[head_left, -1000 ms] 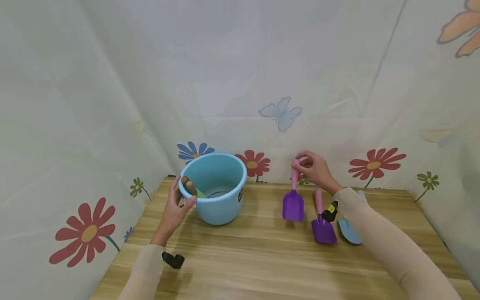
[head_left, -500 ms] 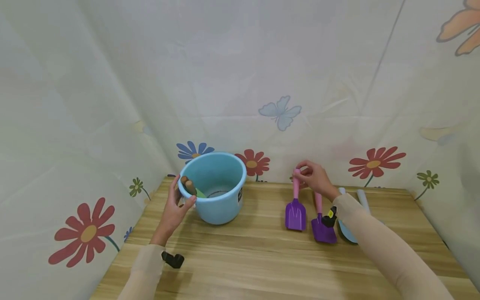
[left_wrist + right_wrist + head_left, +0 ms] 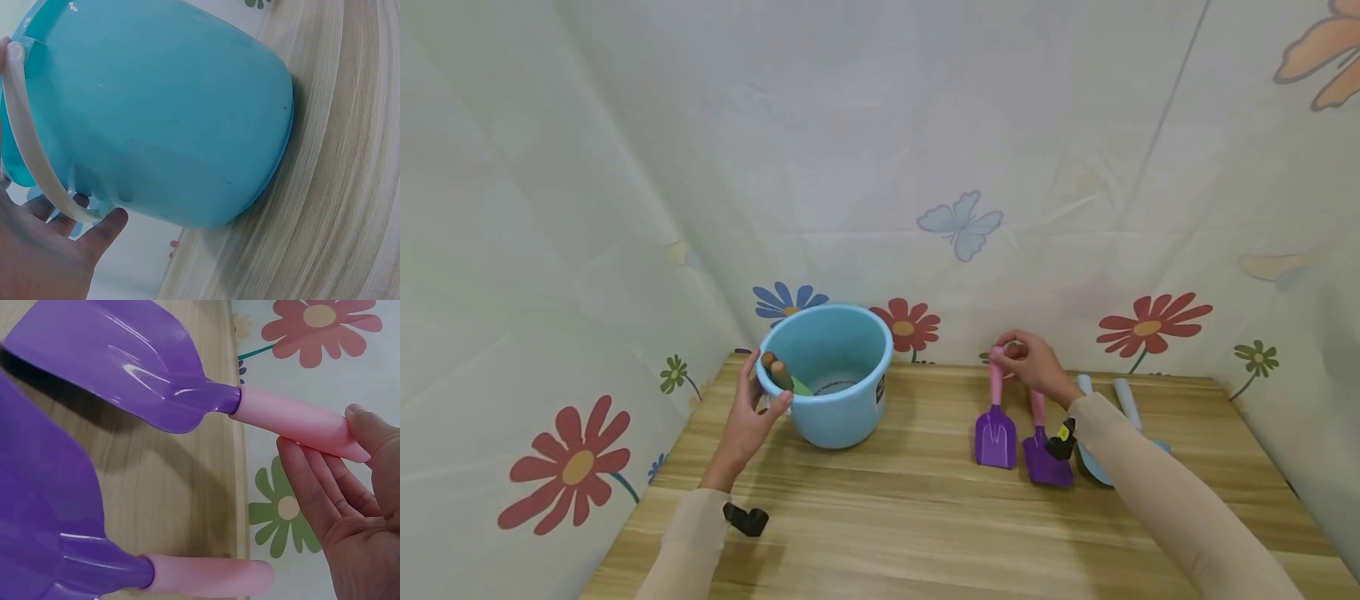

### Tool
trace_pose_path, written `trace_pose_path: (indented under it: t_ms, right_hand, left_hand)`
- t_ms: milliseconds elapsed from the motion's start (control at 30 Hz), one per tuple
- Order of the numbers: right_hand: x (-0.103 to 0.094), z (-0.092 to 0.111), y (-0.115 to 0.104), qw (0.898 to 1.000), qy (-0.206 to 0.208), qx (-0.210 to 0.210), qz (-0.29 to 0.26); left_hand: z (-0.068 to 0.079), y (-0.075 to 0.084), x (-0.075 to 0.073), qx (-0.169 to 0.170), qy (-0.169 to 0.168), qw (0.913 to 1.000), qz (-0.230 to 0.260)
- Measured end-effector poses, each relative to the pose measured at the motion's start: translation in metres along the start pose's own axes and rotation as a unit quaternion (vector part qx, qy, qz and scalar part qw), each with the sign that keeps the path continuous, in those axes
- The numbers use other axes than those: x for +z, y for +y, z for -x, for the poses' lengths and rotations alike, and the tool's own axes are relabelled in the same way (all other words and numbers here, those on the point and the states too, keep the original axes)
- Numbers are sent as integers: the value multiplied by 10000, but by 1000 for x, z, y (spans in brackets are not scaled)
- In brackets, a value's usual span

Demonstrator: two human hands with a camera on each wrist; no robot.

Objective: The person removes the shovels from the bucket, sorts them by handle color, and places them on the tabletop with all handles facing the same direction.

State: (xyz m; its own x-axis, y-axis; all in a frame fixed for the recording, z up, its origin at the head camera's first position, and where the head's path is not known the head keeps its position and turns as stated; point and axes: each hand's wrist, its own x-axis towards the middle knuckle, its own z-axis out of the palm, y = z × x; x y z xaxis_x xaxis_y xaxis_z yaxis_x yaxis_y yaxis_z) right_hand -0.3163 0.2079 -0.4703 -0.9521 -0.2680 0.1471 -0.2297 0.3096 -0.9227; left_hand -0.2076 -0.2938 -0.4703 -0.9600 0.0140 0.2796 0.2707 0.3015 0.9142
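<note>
My left hand (image 3: 752, 421) holds the light blue bucket (image 3: 838, 421) at its left rim, thumb on the near side and fingers farther back. In the left wrist view, the bucket's pale carrying handle (image 3: 34, 147) hangs along the wall beside my fingers. Inside the bucket lean tools with brown handles (image 3: 781, 375) and a green part. With thumb and fingertips, my right hand (image 3: 1033, 367) pinches the end of a pink handle on a purple toy shovel (image 3: 996, 442). Its blade is low over the table, tip down; contact is unclear. A second purple shovel (image 3: 1048, 461) lies just right of it.
Blue shovels with pale handles (image 3: 1127, 404) lie farther right, partly hidden by my right sleeve (image 3: 1150, 467). A wood-grain table (image 3: 887, 533) carries everything. Behind it hangs a pale curtain (image 3: 850, 167) printed with flowers and butterflies.
My right hand has lowered the purple shovel toward the table and slightly right, closer to the second purple one. The left hand and the bucket have stayed in place.
</note>
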Motion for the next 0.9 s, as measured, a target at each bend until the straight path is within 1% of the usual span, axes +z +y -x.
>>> trace_pose_path:
  t_ms: [300,500,667,900]
  right_hand:
    - [-1,4,7,9999,115,12,60]
    - [-3,7,11,9993,129,67,338]
    - [-5,8,17,9970,78,149,752]
    - [-5,9,21,9961,-105,282,830]
  left_hand:
    - [-1,0,0,28,1,10000,14]
    - [-1,-1,-1,44,-15,10000,28]
    - [-2,-2,-1,37,-29,10000,14]
    - [-2,-2,0,7,-8,10000,-4]
